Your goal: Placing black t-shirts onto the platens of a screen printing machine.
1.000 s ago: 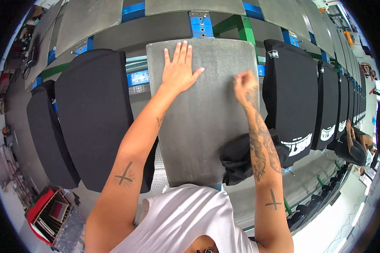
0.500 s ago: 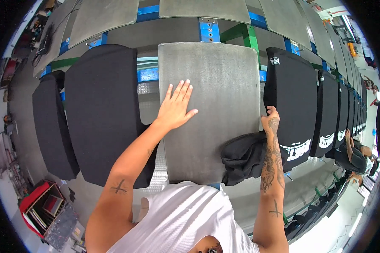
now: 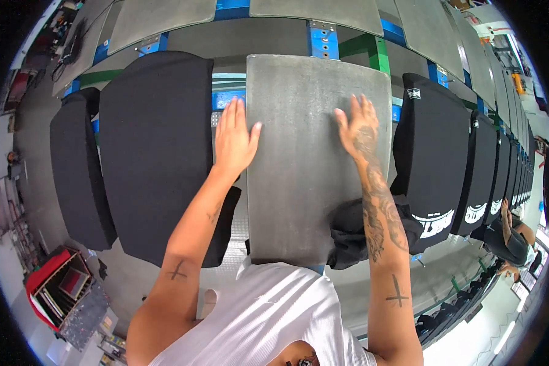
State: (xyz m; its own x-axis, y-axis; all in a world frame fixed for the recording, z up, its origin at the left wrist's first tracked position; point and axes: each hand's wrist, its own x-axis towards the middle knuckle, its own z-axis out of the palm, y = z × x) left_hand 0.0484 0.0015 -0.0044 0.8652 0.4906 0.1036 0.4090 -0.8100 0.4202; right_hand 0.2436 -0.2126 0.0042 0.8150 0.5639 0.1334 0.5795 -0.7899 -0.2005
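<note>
A flat, grey, rectangular board with rounded corners (image 3: 302, 165) lay between a person's two bare hands, its near end close to a white ribbed sleeveless top (image 3: 262, 305). The board's dull surface was mottled with pale scuffs toward the far end and darker smudges down the middle, and a thin, lighter line traced its worn rim.

The left hand (image 3: 233, 140) was held out straight at the board's left edge, fingers pressed together and the thumb angled out across the rim. The right hand (image 3: 361, 129) was open above the far right part of the board, palm down, thumb spread from fingers set slightly apart; whether it touched the surface could not be told.

A crumpled bundle of soft black cloth (image 3: 348, 235) sat at the near right corner, partly hidden by the right forearm. To the left stood a wide board covered in smooth black fabric (image 3: 155, 152); to the right, another black-covered board with a white print at its near end (image 3: 436, 152). A blue metal bracket with bolt holes (image 3: 324, 41) met the grey board's far edge.
</note>
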